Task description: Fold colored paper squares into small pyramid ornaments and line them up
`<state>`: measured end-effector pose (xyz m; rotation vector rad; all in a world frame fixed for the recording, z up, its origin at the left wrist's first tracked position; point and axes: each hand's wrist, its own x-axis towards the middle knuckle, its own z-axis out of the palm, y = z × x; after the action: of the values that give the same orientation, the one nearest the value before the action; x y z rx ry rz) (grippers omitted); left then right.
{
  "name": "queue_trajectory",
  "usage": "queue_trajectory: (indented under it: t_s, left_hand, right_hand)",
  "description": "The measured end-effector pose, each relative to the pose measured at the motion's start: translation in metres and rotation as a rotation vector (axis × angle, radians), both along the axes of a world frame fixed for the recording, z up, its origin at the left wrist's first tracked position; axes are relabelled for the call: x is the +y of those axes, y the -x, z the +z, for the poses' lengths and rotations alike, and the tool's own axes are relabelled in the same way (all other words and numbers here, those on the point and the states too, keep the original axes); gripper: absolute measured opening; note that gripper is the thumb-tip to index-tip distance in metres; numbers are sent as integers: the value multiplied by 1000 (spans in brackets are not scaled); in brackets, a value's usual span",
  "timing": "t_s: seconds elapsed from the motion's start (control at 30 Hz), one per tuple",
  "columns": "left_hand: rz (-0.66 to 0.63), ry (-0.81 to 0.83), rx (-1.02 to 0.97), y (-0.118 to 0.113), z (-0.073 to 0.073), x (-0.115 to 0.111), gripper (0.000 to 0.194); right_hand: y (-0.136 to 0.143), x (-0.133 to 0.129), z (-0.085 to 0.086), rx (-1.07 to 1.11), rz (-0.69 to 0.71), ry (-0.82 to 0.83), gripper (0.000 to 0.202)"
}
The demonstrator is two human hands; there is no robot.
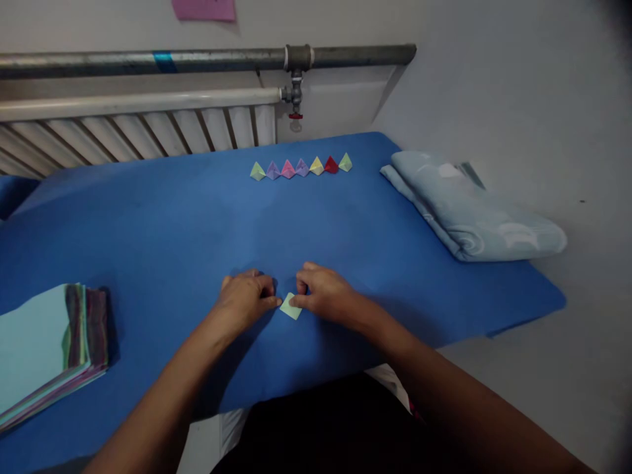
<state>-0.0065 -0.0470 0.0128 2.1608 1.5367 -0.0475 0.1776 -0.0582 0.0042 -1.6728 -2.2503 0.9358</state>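
A small pale green piece of folded paper (290,308) lies flat on the blue cloth-covered surface (276,230), one corner pointing toward me. On its right part rests the thumb of my right hand (323,293), whose other fingers are curled in above it. My left hand (244,299) lies to the left with its fingers curled. Its thumb tip is at the paper's left corner, and I see nothing between thumb and forefinger. Farther back stands a row of several small folded paper pieces (302,167) in green, purple, pink, yellow and red.
A stack of coloured paper sheets (34,345) lies at the left. A folded light blue blanket (474,210) sits at the right by the wall. Behind the surface are a white radiator (187,128), a metal pipe (222,60) and a red-handled valve (296,99).
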Motion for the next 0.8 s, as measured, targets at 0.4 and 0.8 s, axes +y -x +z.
queue_trajectory:
  t_s: [0.4,0.8]
  left_hand:
    - [-102,105,161,-7,7,19,26]
    - [-204,69,269,-11,20,16,35]
  right_hand:
    - [0,1,-1,7,31,-32,21]
    - [0,-1,0,-8,37,-28,19]
